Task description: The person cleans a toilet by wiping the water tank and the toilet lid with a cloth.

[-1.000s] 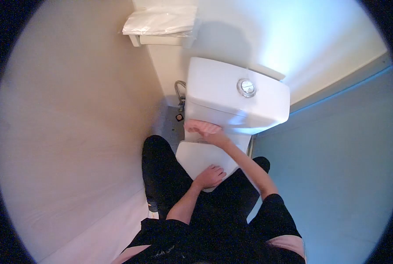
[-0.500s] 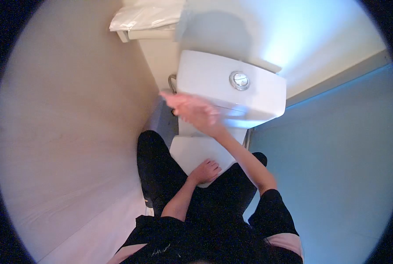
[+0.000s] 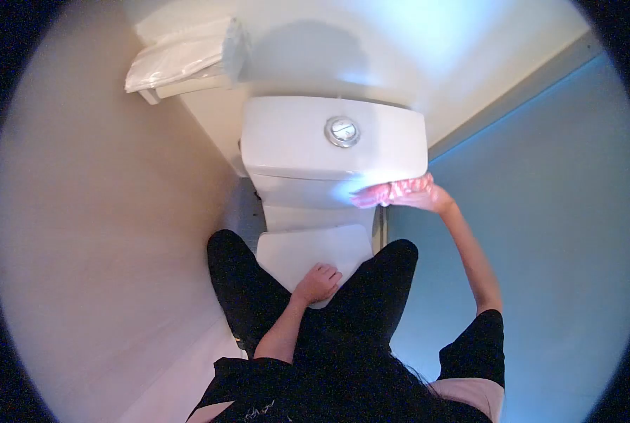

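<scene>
Between my knees, my left hand point(image 3: 318, 283) rests on the front part of the white toilet lid point(image 3: 308, 247), with its fingers loosely curled and nothing visible in them. My right hand point(image 3: 399, 192) is raised beside the lower right front of the white toilet tank point(image 3: 280, 137), fingers stretched out towards the left. Bright light falls on it and blurs its detail; no held thing shows. On top of the tank sits a round chrome flush button point(image 3: 342, 131), apart from both hands.
A white plastic bag or wrapped packet point(image 3: 181, 60) lies on a small ledge at the back left. Close on the left stands a beige wall point(image 3: 103, 197); a bluish panel point(image 3: 540, 225) bounds the right side. A thin pipe point(image 3: 380, 229) runs behind the toilet.
My right hand has swung from the tank's left front to its right side. My left hand stays on the lid. The view has shifted, so tank and packet appear further left.
</scene>
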`<state>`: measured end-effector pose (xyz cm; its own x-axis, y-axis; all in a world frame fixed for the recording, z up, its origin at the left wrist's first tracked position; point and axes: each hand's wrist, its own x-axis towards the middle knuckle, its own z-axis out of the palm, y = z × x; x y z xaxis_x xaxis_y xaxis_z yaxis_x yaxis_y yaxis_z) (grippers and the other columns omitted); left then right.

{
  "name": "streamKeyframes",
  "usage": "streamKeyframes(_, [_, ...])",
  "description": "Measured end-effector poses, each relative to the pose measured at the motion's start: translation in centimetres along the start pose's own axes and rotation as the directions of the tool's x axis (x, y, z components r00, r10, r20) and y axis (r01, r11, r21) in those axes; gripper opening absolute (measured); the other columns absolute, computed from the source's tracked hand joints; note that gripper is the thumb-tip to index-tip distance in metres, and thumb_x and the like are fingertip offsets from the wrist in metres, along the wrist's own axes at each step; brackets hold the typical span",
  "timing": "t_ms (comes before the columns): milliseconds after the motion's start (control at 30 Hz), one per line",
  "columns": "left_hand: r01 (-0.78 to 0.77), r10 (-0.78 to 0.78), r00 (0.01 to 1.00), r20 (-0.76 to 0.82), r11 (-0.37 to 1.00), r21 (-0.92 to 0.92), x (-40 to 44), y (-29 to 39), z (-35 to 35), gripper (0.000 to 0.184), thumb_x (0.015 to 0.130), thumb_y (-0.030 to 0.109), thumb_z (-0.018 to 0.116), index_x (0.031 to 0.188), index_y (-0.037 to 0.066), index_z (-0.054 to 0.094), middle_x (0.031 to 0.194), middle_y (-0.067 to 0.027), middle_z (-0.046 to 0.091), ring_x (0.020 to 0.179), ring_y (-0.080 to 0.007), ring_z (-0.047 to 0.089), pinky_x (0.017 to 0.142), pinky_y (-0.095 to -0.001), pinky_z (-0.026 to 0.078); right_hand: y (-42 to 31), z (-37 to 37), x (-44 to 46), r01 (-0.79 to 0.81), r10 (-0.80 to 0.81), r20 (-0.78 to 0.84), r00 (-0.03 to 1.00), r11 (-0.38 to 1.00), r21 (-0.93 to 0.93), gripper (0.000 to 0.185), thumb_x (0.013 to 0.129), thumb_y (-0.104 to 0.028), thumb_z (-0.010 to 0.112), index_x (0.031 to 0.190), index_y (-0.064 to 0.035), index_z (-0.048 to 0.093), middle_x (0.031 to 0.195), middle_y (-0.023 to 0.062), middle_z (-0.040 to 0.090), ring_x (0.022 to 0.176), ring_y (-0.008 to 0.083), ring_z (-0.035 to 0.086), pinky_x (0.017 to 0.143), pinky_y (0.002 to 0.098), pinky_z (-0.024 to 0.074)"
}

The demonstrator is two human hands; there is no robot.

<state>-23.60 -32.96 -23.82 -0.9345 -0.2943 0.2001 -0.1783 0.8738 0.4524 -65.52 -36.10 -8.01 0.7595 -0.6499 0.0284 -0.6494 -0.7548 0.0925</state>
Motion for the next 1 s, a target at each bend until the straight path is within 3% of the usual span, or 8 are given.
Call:
streamKeyframes(133, [-0.007, 0.007, 1.0, -0.001, 1.0, 0.011, 0.5, 0.0, -0.3, 0.026, 0.08, 0.025, 0.065, 0.1, 0.009, 0.058, 0.099, -0.0088, 0.058, 0.1, -0.0257, 0.056, 0.09, -0.0411, 0.044, 0.0, -1.0, 2.6, -0.174, 0.005, -0.326, 0.945, 0.853, -0.493, 0.056, 0.094, -0.028, 0.049, 0.145, -0.0125, 0.035, 0.156, 0.009, 0.027, 0.144, 0.0267, 0.026, 0.114, 0.0469, 0.0307])
streamKeyframes(333, [-0.031, 0.032, 0.999, -0.021, 0.999, 0.043, 0.4, 0.1, -0.5, 0.028, 0.08, 0.025, 0.066, 0.101, 0.008, 0.059, 0.099, -0.0095, 0.057, 0.099, -0.027, 0.056, 0.089, -0.0419, 0.043, -5.8, -2.1, 12.7, -0.673, 0.583, -0.8, 0.142, 0.65, 0.354, 0.047, 0.082, -0.031, 0.065, 0.124, -0.0102, 0.06, 0.144, 0.0162, 0.044, 0.141, 0.0369, 0.031, 0.113, 0.0527, 0.0261])
streamKeyframes(400, [-0.03, 0.031, 0.999, -0.014, 0.999, 0.026, 0.2, 0.3, -0.6, 0.027, 0.08, 0.025, 0.066, 0.1, 0.008, 0.059, 0.098, -0.0095, 0.057, 0.099, -0.0275, 0.056, 0.089, -0.0424, 0.043, -6.5, -2.2, 14.4, -0.597, 0.655, -0.735, -0.178, 0.521, 0.609, 0.046, 0.088, -0.036, 0.061, 0.124, -0.0084, 0.06, 0.14, 0.015, 0.048, 0.134, 0.0314, 0.042, 0.108, 0.0497, 0.034])
streamKeyframes(467, [-0.009, 0.008, 0.999, 0.038, 1.0, 0.017, 0.1, 0.5, -0.4, 0.027, 0.08, 0.025, 0.066, 0.1, 0.008, 0.058, 0.098, -0.0099, 0.057, 0.099, -0.0276, 0.056, 0.089, -0.0427, 0.043, -6.0, 2.5, 13.2, 0.162, 0.851, -0.225, -0.475, 0.335, 0.928, 0.037, 0.093, -0.039, 0.055, 0.112, -0.0083, 0.063, 0.12, 0.0129, 0.057, 0.113, 0.0253, 0.055, 0.094, 0.044, 0.044])
streamKeyframes(700, [0.028, -0.036, 0.987, 0.154, 0.998, 0.053, 0.8, 0.6, -0.9, 0.025, 0.08, 0.024, 0.066, 0.098, 0.007, 0.058, 0.095, -0.0106, 0.056, 0.095, -0.0275, 0.055, 0.085, -0.042, 0.043, -9.6, 17.3, 9.5, 0.358, 0.857, 0.488, -0.164, -0.409, 0.839, 0.026, 0.103, -0.035, 0.038, 0.101, -0.0149, 0.055, 0.063, -0.0023, 0.047, 0.052, 0.0086, 0.048, 0.046, 0.0221, 0.0395])
streamKeyframes(833, [-0.061, 0.064, 0.998, -0.027, 0.995, 0.079, 0.9, 0.3, -0.9, 0.025, 0.079, 0.024, 0.066, 0.097, 0.007, 0.058, 0.093, -0.0104, 0.056, 0.093, -0.0273, 0.055, 0.082, -0.0421, 0.044, -5.5, 17.1, 8.4, 0.511, 0.983, 0.071, -0.17, 0.026, 0.859, 0.029, 0.097, -0.037, 0.05, 0.097, -0.0096, 0.059, 0.078, 0.0016, 0.056, 0.07, 0.0188, 0.058, 0.055, 0.035, 0.0438])
streamKeyframes(933, [-0.047, 0.047, 0.999, 0.016, 0.997, 0.057, 0.3, 0.7, -0.3, 0.026, 0.079, 0.024, 0.067, 0.097, 0.007, 0.059, 0.093, -0.01, 0.056, 0.094, -0.0269, 0.056, 0.083, -0.0419, 0.044, -5.0, 7.8, 6.6, 0.391, 0.999, -0.04, 0.0, 0.037, 0.92, 0.043, 0.097, -0.042, 0.05, 0.12, -0.0059, 0.056, 0.088, -0.0009, 0.057, 0.073, 0.0148, 0.055, 0.057, 0.0323, 0.0421])
streamKeyframes(1000, [-0.048, 0.047, 0.999, 0.009, 0.996, 0.07, 0.5, 0.3, -0.3, 0.027, 0.078, 0.024, 0.067, 0.097, 0.007, 0.059, 0.092, -0.0097, 0.056, 0.094, -0.0268, 0.056, 0.083, -0.0417, 0.044, -3.9, 0.2, 10.2, 0.365, 0.986, -0.015, -0.164, 0.075, 0.928, 0.051, 0.097, -0.048, 0.049, 0.127, -0.0053, 0.053, 0.09, -0.004, 0.056, 0.071, 0.0093, 0.051, 0.055, 0.0278, 0.0382])
